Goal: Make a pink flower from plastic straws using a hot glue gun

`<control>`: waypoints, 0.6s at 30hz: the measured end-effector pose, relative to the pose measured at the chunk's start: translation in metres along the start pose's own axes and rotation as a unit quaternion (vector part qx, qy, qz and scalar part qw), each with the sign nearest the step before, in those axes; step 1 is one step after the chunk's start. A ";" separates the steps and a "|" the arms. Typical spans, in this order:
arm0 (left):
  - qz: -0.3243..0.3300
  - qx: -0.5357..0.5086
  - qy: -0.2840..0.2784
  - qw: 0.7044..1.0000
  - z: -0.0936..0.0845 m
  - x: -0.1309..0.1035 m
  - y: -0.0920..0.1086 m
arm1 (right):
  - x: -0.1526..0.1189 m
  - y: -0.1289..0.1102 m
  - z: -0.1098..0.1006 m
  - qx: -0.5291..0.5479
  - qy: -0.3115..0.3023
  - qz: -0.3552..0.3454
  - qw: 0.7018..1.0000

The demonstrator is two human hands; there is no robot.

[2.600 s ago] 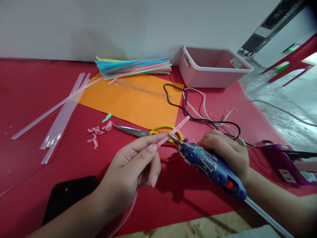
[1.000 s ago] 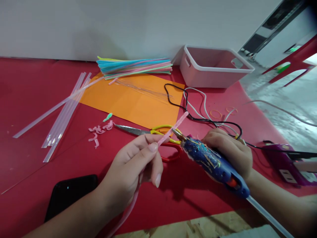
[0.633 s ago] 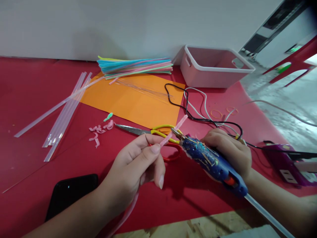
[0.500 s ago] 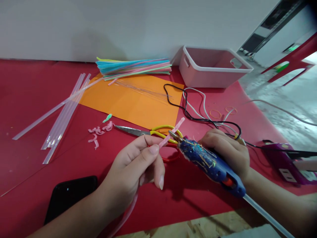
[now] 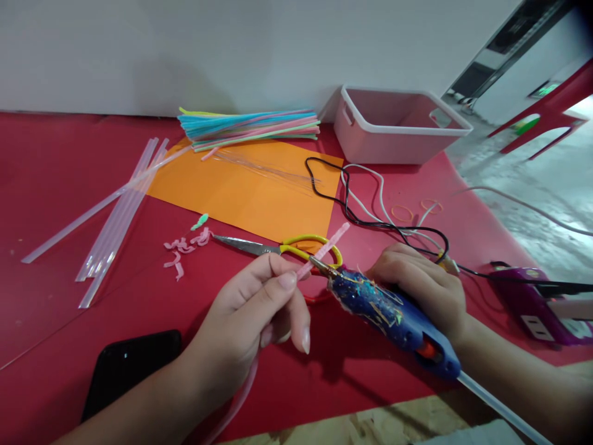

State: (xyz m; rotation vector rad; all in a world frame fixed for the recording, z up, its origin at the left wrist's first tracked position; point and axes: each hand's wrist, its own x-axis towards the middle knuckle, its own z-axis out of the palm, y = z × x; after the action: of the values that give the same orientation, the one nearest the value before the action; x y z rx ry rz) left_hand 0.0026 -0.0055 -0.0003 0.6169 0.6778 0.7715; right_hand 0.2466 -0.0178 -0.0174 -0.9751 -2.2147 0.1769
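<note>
Pink and fuzzy, a narrow strip (image 5: 333,241) shows in the head view, slanting up and away from the person's left hand (image 5: 252,303) over the red table (image 5: 65,161). From where I stand, that thumb and forefinger are pinched firmly on it, and the lower fingers hang loosely curled; a pink length (image 5: 249,386) curves down beneath. Beyond a blue glue gun (image 5: 389,321), the right hand (image 5: 424,284) has its fingers closed round the handle, though the gun's body hides most of that grip from me. Its metal nozzle (image 5: 323,266) meets the strip just past the left fingertips; whether they actually touch, I can't tell. A pale glue stick (image 5: 498,400) pokes from the gun's back end.

Scissors (image 5: 269,250) lie behind the strip, tips near some pink scraps (image 5: 202,237) and a green piece (image 5: 200,221). Farther back is an orange sheet (image 5: 241,191), a bundle of pastel stems (image 5: 250,128) across its far edge. Near the left forearm rests a black phone (image 5: 132,364).
</note>
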 end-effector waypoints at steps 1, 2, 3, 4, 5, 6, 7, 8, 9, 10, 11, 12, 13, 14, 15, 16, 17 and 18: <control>-0.002 0.001 0.001 1.000 0.001 0.000 0.001 | 0.000 0.000 0.000 0.000 -0.001 -0.001 1.000; -0.003 0.003 0.002 1.000 0.001 0.000 0.001 | 0.001 0.000 0.000 -0.001 -0.002 -0.003 1.000; -0.004 0.004 0.002 1.000 0.001 0.000 0.002 | 0.001 0.000 0.000 -0.002 -0.002 -0.006 1.000; -0.005 0.005 0.002 1.000 0.002 0.001 0.002 | 0.002 0.000 0.000 -0.004 -0.001 -0.008 1.000; -0.005 0.007 0.000 1.000 0.002 0.001 0.002 | 0.003 0.000 0.000 -0.005 0.000 -0.011 1.000; -0.002 0.008 -0.006 1.000 0.001 0.001 0.002 | 0.003 -0.001 0.000 -0.006 0.000 -0.013 1.000; 0.000 0.008 -0.013 1.000 0.001 0.001 0.002 | 0.003 -0.001 0.001 -0.005 -0.001 -0.014 1.000; 0.003 0.007 -0.019 1.000 0.000 0.001 0.002 | 0.004 -0.001 0.001 -0.005 -0.002 -0.014 1.000; 0.004 0.004 -0.025 1.000 0.000 0.001 0.002 | 0.003 -0.002 0.001 -0.004 -0.004 -0.014 1.000; 0.006 0.001 -0.031 0.999 -0.001 0.001 0.001 | 0.003 -0.002 0.001 0.001 -0.009 -0.015 1.000; 0.005 -0.001 -0.035 0.999 -0.001 0.000 0.001 | 0.003 -0.002 0.001 0.010 -0.014 -0.017 1.000; 0.004 -0.001 -0.035 0.999 -0.001 0.000 0.001 | 0.002 -0.002 0.001 0.022 -0.017 -0.019 0.999; 0.005 0.001 -0.035 0.999 -0.002 -0.001 0.000 | 0.002 -0.001 0.001 0.035 -0.017 -0.020 0.999; 0.009 0.004 -0.035 0.999 -0.002 -0.001 0.000 | 0.001 -0.001 0.000 0.047 -0.010 -0.019 0.999; 0.014 0.007 -0.034 0.999 -0.002 -0.001 0.000 | 0.000 -0.001 0.000 0.054 -0.001 -0.015 0.998; 0.018 0.011 -0.031 0.999 -0.002 -0.001 0.000 | -0.001 0.000 -0.001 0.052 0.008 -0.004 0.999; 0.021 0.013 -0.029 0.999 -0.001 -0.001 0.000 | -0.002 0.001 -0.001 0.043 0.018 0.011 0.999; 0.022 0.015 -0.025 0.999 -0.001 -0.001 0.000 | -0.003 0.002 -0.001 0.032 0.027 0.028 0.999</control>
State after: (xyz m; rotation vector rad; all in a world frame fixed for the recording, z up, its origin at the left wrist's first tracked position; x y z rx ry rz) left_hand 0.0012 -0.0059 -0.0004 0.6780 0.6322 0.7846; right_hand 0.2499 -0.0188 -0.0189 -0.9970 -2.1215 0.2423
